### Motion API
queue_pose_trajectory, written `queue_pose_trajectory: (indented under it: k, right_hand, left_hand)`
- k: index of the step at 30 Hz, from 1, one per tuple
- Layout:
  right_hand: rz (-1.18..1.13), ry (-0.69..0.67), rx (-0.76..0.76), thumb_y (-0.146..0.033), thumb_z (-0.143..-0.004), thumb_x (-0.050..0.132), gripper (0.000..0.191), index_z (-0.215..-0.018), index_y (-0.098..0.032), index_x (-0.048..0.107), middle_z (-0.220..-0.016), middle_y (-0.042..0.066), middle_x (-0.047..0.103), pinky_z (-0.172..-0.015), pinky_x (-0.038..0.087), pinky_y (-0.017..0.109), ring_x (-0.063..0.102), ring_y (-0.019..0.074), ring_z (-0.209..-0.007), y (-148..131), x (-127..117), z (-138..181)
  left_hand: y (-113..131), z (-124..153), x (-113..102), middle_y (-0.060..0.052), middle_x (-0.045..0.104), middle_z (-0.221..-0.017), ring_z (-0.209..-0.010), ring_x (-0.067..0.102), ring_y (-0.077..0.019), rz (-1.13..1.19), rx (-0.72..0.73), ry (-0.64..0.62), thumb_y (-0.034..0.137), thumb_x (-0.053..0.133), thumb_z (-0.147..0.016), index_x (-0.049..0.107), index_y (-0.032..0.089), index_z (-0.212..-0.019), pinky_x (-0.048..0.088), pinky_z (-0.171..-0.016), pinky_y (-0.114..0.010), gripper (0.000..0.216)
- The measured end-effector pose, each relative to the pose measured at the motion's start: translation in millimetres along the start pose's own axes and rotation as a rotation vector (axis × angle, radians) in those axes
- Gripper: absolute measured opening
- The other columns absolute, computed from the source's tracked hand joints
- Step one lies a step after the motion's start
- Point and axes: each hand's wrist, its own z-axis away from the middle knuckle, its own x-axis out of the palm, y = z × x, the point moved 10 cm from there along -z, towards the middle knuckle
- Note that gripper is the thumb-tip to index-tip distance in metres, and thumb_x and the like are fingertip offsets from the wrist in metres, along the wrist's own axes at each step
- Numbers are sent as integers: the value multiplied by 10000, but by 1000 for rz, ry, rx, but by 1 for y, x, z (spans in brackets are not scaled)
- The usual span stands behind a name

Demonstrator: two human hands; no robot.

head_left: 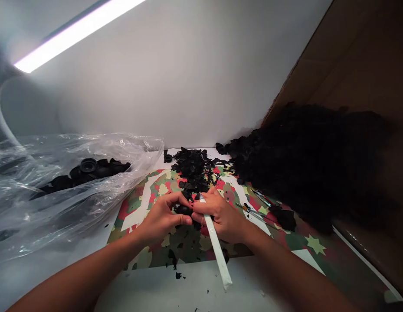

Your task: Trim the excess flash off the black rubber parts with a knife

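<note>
**Small Black Piece (184, 210) Pinched Between My Hands**

My left hand (165, 213) is clamped on the black piece, thumb below and forefinger curled above. My right hand (219, 213) comes up against it from the other side, fingertips close to those of the left, and grips a long white stick (216, 253). The stick slants across my palm, its lower end pointing back towards me; a greyish tip shows at the top, too small to make out clearly.

Beneath my hands lies a patterned sheet (162, 189) in red, green and cream, spread on the white worktop (149, 290) and sprinkled with black crumbs. Just beyond my fingers is a pile of thin black scraps (191, 167), with a black ring (168, 158) beside it. Two slim tools lie to the right, one with a yellowish part (244, 208).

Further left, a clear plastic bag (136, 151) holds rounded black parts (88, 165). Far right, a big dark heap (312, 160) rests against brown cardboard (344, 60), its pieces too dark to tell apart. A bright tube lamp (80, 32) hangs at upper left, before a pale wall (194, 86).
</note>
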Motion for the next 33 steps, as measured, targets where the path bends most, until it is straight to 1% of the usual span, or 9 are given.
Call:
queue_pose_trajectory:
  k: [5, 10, 12, 14, 18, 22, 25, 30, 33]
  right_hand:
    - [62, 108, -111, -201, -927, 465, 353, -597, -200, 339, -544, -59, 333, -712, 273, 330, 329, 133, -590, -16, -8, 4]
    - [129, 281, -35, -202, -901, 473, 392, -543, -209, 314, -534, -44, 330, -716, 324, 335, 316, 143, -576, 5, -30, 12]
    - [157, 267, -1, -218, -932, 489, 382, -556, -208, 419, -554, -36, 391, -730, 339, 335, 354, 145, -593, 18, -29, 12]
    - [194, 182, 28, -264, -955, 552, 332, -628, -205, 562, -612, -16, 487, -752, 350, 337, 424, 160, -658, 30, -20, 9]
    - [191, 127, 129, -438, -879, 739, 196, -869, -242, 744, -811, 45, 655, -827, 370, 376, 530, 236, -871, 44, -14, 8]
    - [95, 280, 142, -390, -953, 665, 170, -962, -239, 743, -898, 44, 750, -883, 362, 419, 594, 229, -859, 34, -30, 10]
    - [-6, 327, 141, -327, -978, 638, 130, -1005, -246, 736, -956, 40, 779, -872, 387, 419, 640, 227, -851, 24, -29, 11]
    - [-48, 326, 112, -238, -975, 622, 117, -1004, -242, 735, -880, 28, 768, -850, 397, 412, 652, 207, -778, 10, -16, 12]
    - [-5, 333, 72, -218, -986, 574, 152, -965, -230, 724, -812, 22, 743, -853, 390, 409, 617, 181, -706, 1, -16, 12]
  left_hand:
    - [-10, 4, 1, -31, 711, -744, -679, 606, -149, 298, -54, 49, 406, 918, -638, 688, 153, -703, 435, -602, -247, 348]
    - [-8, 3, -43, 26, 649, -617, -572, 573, -106, 489, -11, 390, 491, 937, -563, 610, 170, -664, 437, -539, -209, 469]
    - [-6, -1, -43, 10, 664, -637, -594, 599, -123, 453, -3, 367, 486, 962, -498, 625, 164, -668, 462, -544, -221, 497]
    - [-10, -5, -35, -3, 676, -653, -612, 615, -133, 412, -33, 295, 455, 974, -482, 650, 156, -677, 489, -570, -235, 482]
    - [-19, -5, -30, 4, 672, -647, -604, 621, -138, 339, -84, 276, 379, 976, -490, 666, 159, -679, 506, -566, -245, 425]
    - [-30, -1, -23, 18, 666, -600, -459, 556, -113, 233, -212, 253, 348, 958, -509, 666, 167, -706, 428, -431, -227, 396]
    - [-33, 2, -14, 43, 625, -537, -378, 463, -84, 155, -247, 196, 351, 933, -562, 671, 170, -731, 329, -371, -208, 361]
    - [-24, 3, -9, 8, 689, -675, -589, 584, -125, 25, -129, 176, 324, 922, -602, 699, 163, -731, 412, -505, -212, 304]
    - [-20, 3, -6, 13, 689, -677, -624, 593, -130, 11, -119, 157, 326, 915, -616, 698, 163, -727, 422, -547, -217, 293]
